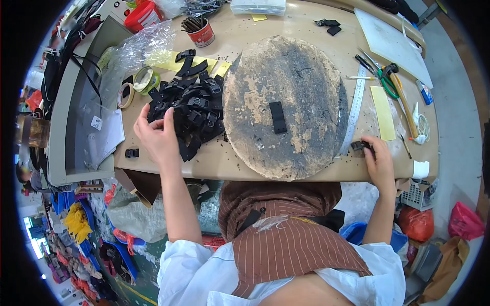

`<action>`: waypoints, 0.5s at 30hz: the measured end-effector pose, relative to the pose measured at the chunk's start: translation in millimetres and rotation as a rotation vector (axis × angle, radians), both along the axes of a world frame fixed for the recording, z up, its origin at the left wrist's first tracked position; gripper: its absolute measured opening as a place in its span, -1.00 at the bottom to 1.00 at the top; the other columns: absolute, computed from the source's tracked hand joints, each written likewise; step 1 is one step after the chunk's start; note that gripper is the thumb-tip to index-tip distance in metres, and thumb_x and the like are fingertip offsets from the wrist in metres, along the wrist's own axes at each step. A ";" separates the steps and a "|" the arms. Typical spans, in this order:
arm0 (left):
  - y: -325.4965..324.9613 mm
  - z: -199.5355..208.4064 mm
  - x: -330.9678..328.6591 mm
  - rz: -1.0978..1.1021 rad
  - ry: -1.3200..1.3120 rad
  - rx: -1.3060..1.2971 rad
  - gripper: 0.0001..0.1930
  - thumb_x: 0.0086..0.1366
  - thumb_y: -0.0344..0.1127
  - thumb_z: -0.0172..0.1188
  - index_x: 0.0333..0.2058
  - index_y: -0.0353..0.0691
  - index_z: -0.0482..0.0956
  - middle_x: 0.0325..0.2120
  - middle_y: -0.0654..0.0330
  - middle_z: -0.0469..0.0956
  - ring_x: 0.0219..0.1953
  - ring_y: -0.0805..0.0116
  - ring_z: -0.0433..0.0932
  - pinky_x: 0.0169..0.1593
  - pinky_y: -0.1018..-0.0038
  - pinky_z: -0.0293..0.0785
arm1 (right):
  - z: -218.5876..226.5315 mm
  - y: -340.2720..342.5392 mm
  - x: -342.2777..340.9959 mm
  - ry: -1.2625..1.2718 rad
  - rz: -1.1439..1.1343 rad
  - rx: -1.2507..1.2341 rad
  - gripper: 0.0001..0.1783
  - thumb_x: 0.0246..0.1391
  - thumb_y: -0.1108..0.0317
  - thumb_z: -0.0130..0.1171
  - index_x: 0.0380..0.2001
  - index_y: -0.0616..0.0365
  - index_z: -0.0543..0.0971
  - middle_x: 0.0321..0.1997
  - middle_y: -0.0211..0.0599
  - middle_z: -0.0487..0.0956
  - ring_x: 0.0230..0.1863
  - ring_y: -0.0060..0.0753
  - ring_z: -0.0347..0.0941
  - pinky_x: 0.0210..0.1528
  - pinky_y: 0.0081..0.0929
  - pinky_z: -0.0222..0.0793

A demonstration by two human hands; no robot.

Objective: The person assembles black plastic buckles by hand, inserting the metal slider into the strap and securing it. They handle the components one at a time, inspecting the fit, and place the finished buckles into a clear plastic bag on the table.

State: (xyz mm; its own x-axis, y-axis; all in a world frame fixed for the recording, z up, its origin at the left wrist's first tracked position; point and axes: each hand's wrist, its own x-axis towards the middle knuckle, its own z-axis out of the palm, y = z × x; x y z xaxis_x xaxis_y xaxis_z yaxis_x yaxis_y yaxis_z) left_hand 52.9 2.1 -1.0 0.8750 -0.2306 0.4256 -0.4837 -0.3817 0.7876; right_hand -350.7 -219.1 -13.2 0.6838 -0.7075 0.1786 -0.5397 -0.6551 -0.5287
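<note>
At the edge of a heap of black straps with plastic buckles point(196, 102), my left hand point(157, 135) is raised with thumb and fingers apart and nothing visible between them. My right hand point(378, 159), beyond the board's right side, has its fingertips closed on a small dark buckle-like piece point(359, 146); its exact form is partly covered. Between the hands lies a round, worn wooden board point(250, 132) with dark stains. On it rests a flat black strap piece point(277, 117), set nearly upright in the picture. A loose black buckle point(132, 153) sits left of my left wrist.
A steel ruler point(353, 112) runs along the board's right. Past it lie green-handled pliers point(389, 86), a hammer point(406, 104) and a yellow card point(383, 113). Tape rolls point(146, 80), a red tin of rods point(201, 34) and a grey bin wall point(66, 127) are on the left.
</note>
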 end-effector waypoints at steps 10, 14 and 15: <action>-42.1 1.6 -175.4 -1.177 1.112 -0.120 -0.50 0.25 -0.47 0.12 0.16 -0.33 0.25 -0.11 0.05 0.51 -0.15 0.43 0.54 -0.07 0.51 0.50 | 38.6 52.2 76.0 -0.294 0.286 0.533 -0.75 -0.06 0.58 0.20 -0.23 0.26 0.52 -0.30 -0.22 0.56 -0.33 -0.53 0.48 -0.31 -0.58 0.41; -38.5 4.5 -167.1 -1.092 1.203 -0.104 -0.73 0.33 -0.42 0.02 -0.03 -0.37 0.47 -0.27 0.12 0.59 -0.23 0.48 0.58 -0.17 0.58 0.54 | 54.1 59.6 88.1 -0.384 0.421 0.376 -0.66 -0.15 0.56 0.26 -0.20 0.23 0.56 -0.19 -0.20 0.54 -0.24 -0.46 0.48 -0.25 -0.55 0.42; -35.8 5.0 -164.0 -1.102 1.249 -0.098 -0.73 0.34 -0.41 0.02 -0.03 -0.36 0.47 -0.27 0.12 0.59 -0.23 0.48 0.58 -0.17 0.58 0.54 | 49.8 57.6 87.1 -0.364 0.472 0.310 -0.58 -0.19 0.52 0.31 -0.15 0.21 0.56 -0.12 -0.17 0.52 -0.17 -0.33 0.49 -0.19 -0.48 0.43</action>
State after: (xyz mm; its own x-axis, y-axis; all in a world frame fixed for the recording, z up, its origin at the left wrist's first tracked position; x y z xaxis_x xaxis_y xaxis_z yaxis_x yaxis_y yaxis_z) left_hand -111.0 -33.6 4.0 0.1129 -0.9427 -0.3141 0.4336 -0.2377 0.8692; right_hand -263.6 -161.5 36.5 0.8669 -0.4034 0.2930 0.0157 -0.5653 -0.8247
